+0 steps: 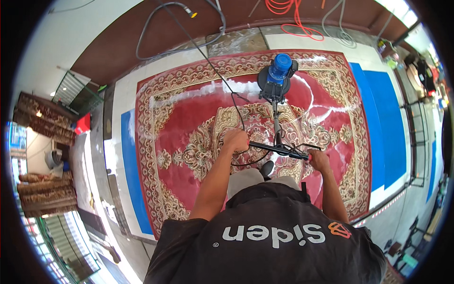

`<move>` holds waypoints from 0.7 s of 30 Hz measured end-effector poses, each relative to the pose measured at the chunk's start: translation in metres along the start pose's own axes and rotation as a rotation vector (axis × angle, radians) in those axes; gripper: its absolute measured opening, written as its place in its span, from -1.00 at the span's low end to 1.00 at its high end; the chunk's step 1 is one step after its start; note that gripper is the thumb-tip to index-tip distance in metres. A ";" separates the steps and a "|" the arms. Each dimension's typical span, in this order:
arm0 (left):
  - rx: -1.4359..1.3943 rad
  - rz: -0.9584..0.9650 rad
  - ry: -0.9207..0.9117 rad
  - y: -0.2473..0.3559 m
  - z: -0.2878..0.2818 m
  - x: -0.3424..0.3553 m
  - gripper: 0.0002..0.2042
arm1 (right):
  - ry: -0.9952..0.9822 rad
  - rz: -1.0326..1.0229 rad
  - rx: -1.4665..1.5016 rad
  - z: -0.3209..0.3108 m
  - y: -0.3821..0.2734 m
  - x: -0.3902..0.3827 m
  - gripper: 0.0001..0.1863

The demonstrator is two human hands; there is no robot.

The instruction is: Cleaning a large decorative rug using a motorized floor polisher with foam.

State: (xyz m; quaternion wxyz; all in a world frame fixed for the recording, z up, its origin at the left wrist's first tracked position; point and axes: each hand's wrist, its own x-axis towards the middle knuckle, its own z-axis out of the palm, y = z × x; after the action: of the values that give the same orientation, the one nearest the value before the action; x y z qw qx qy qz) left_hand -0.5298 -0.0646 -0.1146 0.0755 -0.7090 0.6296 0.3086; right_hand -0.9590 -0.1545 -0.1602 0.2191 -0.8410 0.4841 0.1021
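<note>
A floor scrubbing machine with a blue motor (280, 67) and a round black base stands on the far part of a red and beige patterned carpet (189, 109). Its long shaft slopes toward me and ends in a black handlebar (269, 147). The left end of that bar is in my left hand (235, 140), whose fingers are closed around it. Wrapped about the bar's right end is my right hand (319, 161), beside a thin black lever. A black power cable (208, 57) runs past my left hand and loops under the bar. White foam streaks (208, 89) lie on the carpet.
Blue mats (384, 109) flank the carpet. Along the far brown wall lie a grey hose (142, 38) and a coiled orange hose (302, 32). Rolled or folded rugs (47, 196) and a red box (83, 124) are at the left. A metal rack (418, 142) stands at the right.
</note>
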 end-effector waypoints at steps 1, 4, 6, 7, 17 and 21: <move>-0.010 -0.014 0.009 -0.008 -0.001 -0.007 -0.77 | 0.013 -0.077 0.024 0.006 -0.004 0.005 -0.70; 0.001 -0.051 0.011 -0.044 0.005 -0.038 -0.77 | -0.038 -0.095 -0.021 0.009 -0.040 0.022 -0.70; -0.028 -0.111 0.044 -0.069 0.006 -0.059 -0.77 | -0.046 -0.141 -0.030 0.005 -0.072 0.027 -0.71; -0.063 -0.143 0.077 -0.079 0.002 -0.071 -0.79 | -0.043 -0.162 -0.040 0.005 -0.086 0.032 -0.71; -0.098 -0.287 0.102 -0.240 0.018 -0.182 -0.78 | -0.042 -0.418 -0.063 0.027 -0.262 0.073 -0.76; -0.086 -0.356 0.141 -0.303 0.018 -0.226 -0.77 | -0.118 -0.397 -0.057 0.048 -0.343 0.070 -0.69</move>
State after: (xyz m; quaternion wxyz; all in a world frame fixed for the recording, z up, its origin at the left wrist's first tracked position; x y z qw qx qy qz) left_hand -0.2548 0.1951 -0.0935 0.0544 -0.8316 0.4841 0.2666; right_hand -0.6267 -0.0365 -0.1368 0.2390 -0.9183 0.2921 0.1195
